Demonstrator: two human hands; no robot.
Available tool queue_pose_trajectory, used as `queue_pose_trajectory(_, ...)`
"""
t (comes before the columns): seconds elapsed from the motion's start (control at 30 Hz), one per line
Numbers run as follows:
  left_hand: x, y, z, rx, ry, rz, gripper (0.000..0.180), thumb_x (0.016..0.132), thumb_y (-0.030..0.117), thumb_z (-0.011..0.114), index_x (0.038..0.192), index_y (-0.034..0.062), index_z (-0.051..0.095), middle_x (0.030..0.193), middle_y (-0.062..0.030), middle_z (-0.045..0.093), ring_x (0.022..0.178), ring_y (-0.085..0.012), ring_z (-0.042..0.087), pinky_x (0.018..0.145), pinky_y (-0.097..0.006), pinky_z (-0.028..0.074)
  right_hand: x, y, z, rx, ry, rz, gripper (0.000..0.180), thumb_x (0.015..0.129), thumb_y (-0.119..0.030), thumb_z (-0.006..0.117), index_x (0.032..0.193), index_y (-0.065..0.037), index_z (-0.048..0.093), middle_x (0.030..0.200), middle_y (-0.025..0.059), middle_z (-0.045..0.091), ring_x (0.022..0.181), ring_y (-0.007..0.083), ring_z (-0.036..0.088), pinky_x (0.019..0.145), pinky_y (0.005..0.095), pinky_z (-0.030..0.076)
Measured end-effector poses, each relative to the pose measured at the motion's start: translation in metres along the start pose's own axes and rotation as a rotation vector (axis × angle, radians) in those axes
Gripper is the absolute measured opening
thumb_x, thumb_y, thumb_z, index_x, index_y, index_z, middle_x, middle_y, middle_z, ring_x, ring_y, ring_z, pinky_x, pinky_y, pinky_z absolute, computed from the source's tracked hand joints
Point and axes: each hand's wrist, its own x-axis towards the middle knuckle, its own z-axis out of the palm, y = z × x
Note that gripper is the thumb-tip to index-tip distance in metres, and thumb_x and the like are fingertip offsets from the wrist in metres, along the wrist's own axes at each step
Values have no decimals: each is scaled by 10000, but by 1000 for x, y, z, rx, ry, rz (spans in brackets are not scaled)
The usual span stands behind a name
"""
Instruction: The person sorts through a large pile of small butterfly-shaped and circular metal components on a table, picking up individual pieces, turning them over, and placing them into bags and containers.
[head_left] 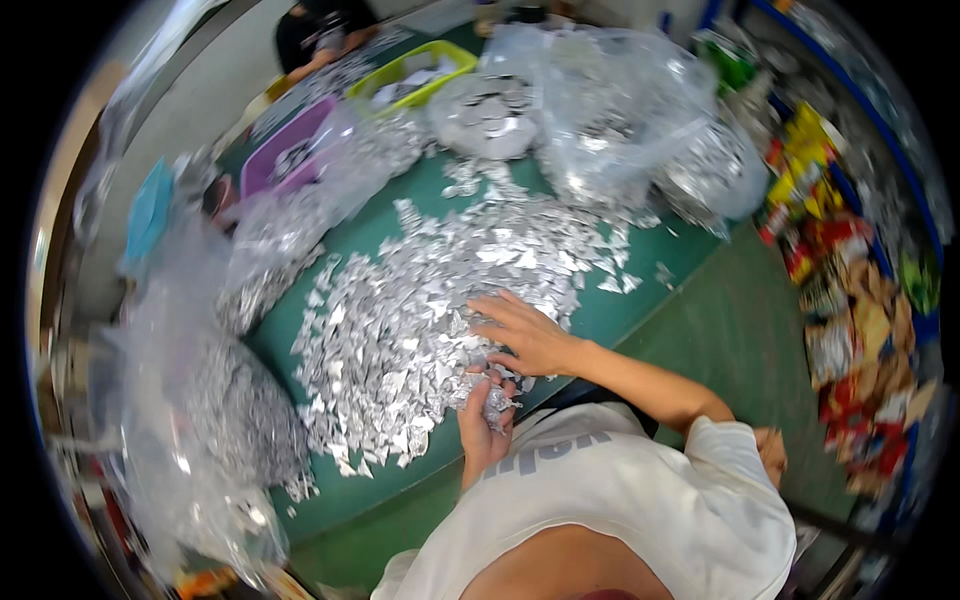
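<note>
A wide heap of small silver foil-like pieces (400, 310) is spread over the green table (640, 290). My left hand (480, 430) is at the near edge of the heap, palm up. Its fingers curl around a small bunch of silver pieces (495, 403). Just above it, my right hand (535, 338) reaches over the heap with its fingers apart and stretched to the left. The right fingertips touch or hover just over the pieces; which of the two cannot be made out. Nothing shows in the right hand.
Clear plastic bags (620, 110) of silver pieces crowd the far side, and another bulging bag (240, 400) stands at the left. Behind are a purple basket (262, 165) and a yellow-green basket (440, 50). A person (325, 35) works at the far end. Colourful packets (840, 250) line the right.
</note>
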Motion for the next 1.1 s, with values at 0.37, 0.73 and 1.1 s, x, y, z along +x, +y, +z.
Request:
queue_pose_trajectory(0.37,-17,-6,5,39,116,182,209,843,78,494,1039,121,435,864,-44,494,742,-163,516,381,-173,325,15,53,-51,-66,314,272,138,731,-28,608,866,-19,634,931,108,586,915,286,497,810,343,401)
queue_pose_trajectory(0.73,-35,-10,-13,40,173,280,204,832,70,516,1020,106,446,864,-53,501,721,-163,535,364,-178,321,52,35,-27,-33,114,24,181,734,-121,640,892,-37,607,948,94,542,951,301,472,800,393,373)
queue_pose_trajectory(1.1,-34,-4,-13,-55,170,191,262,850,80,518,1092,115,423,917,-76,460,779,-179,486,384,-153,344,40,26,-11,250,250,416,130,756,-139,651,740,-18,604,697,59,581,652,181,539,604,307,413)
